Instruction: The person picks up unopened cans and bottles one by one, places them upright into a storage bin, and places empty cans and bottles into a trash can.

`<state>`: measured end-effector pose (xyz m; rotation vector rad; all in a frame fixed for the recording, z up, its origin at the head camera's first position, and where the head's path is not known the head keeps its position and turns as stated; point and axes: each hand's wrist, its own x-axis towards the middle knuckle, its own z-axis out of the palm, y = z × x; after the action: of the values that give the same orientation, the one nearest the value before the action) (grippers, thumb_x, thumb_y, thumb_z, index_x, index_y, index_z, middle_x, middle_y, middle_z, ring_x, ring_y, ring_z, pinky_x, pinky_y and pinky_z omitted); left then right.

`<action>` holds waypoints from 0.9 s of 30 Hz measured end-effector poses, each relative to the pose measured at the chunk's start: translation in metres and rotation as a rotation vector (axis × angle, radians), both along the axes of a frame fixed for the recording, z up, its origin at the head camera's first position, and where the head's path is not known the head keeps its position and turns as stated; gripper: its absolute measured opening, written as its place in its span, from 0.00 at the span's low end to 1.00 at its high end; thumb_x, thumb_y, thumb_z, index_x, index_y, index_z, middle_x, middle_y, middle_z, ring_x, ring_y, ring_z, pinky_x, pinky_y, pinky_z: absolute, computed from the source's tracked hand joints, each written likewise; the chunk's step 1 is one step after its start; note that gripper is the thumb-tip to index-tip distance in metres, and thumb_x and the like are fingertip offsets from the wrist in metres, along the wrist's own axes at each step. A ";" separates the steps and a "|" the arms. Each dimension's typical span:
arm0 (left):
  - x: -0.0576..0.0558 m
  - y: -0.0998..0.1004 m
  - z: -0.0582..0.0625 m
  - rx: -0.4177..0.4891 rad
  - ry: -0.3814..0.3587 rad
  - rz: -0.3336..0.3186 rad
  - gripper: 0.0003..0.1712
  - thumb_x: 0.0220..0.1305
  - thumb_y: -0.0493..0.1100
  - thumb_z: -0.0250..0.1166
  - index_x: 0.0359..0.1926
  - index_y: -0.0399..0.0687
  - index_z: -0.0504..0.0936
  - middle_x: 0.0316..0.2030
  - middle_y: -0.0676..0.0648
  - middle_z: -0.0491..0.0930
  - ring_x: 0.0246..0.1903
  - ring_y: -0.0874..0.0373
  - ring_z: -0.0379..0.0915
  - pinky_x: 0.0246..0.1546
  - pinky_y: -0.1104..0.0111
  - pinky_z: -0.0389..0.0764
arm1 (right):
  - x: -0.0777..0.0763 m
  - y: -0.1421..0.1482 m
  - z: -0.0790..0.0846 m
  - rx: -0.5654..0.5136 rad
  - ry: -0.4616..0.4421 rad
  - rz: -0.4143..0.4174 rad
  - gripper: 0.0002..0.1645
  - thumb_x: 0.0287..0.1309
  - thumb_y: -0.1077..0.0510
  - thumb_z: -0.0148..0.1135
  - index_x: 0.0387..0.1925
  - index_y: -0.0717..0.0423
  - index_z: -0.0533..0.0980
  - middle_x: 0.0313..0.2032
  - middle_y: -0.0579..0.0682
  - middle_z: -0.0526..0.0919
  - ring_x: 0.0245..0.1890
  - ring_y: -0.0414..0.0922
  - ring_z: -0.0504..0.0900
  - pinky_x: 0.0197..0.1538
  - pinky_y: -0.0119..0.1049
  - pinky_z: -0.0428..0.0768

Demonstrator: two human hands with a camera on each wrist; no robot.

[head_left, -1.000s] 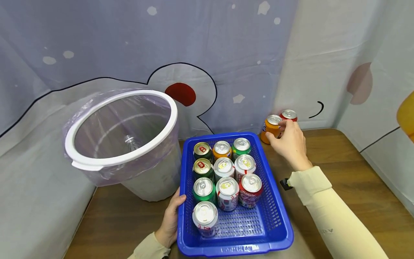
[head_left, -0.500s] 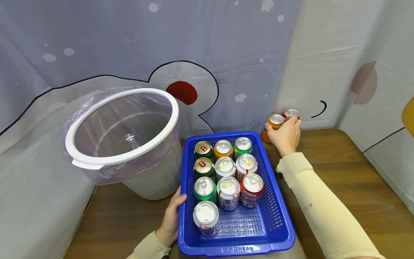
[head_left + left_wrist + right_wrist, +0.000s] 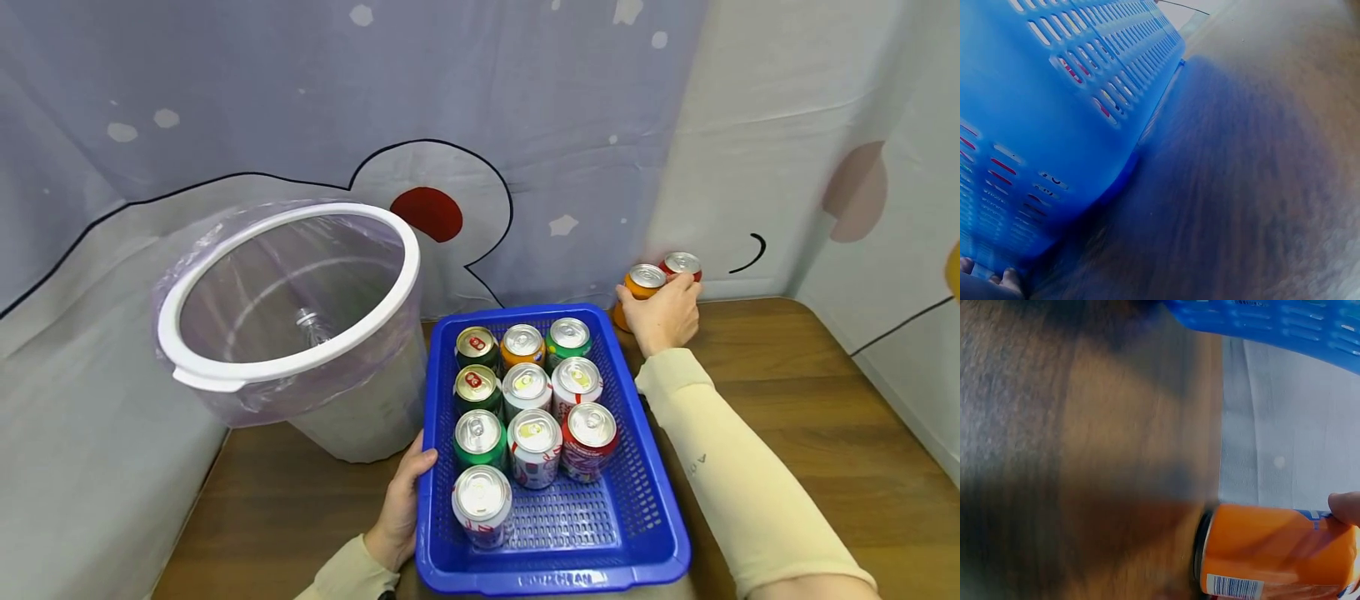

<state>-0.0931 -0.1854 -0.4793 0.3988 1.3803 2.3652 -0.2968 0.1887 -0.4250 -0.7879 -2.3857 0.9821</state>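
In the head view a blue plastic basket stands on the wooden table, holding several upright soda cans. My left hand grips its left side, thumb against the rim. Fingertips of that hand show low on the basket wall in the left wrist view. At the back wall my right hand holds an orange soda can between thumb and fingers. A red can stands right behind it, partly hidden. The right wrist view shows the thumb on the orange can, whose base is near the tabletop.
Left of the basket stands a bin with a white ring and a purple liner; a clear bottle lies inside. A printed curtain hangs behind the table. Wooden tabletop extends to the right.
My right hand has closed in on the orange can, its fingers now between it and the red can. The left hand keeps its grip; the view has shifted slightly.
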 end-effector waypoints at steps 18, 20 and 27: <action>0.000 0.000 -0.002 -0.024 -0.021 0.016 0.35 0.75 0.43 0.37 0.81 0.50 0.48 0.65 0.53 0.72 0.59 0.60 0.72 0.62 0.64 0.74 | 0.024 0.019 0.004 0.107 -0.047 0.150 0.47 0.45 0.36 0.74 0.57 0.63 0.68 0.54 0.67 0.80 0.53 0.70 0.78 0.58 0.63 0.76; 0.000 0.000 -0.002 -0.027 -0.020 0.014 0.35 0.75 0.43 0.37 0.81 0.50 0.47 0.65 0.53 0.72 0.59 0.60 0.71 0.63 0.64 0.74 | 0.030 0.021 0.004 0.112 -0.046 0.170 0.47 0.46 0.36 0.75 0.57 0.63 0.68 0.53 0.66 0.80 0.53 0.70 0.79 0.58 0.63 0.76; 0.000 0.000 -0.002 -0.026 -0.016 0.014 0.35 0.75 0.43 0.37 0.81 0.50 0.47 0.65 0.53 0.72 0.59 0.60 0.71 0.62 0.64 0.74 | 0.053 0.029 0.006 0.151 -0.075 0.233 0.47 0.47 0.36 0.73 0.58 0.65 0.71 0.53 0.68 0.80 0.53 0.69 0.78 0.57 0.63 0.76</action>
<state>-0.0929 -0.1850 -0.4813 0.3636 1.4098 2.3542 -0.2437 0.2182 -0.4187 -0.5079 -2.6251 0.8582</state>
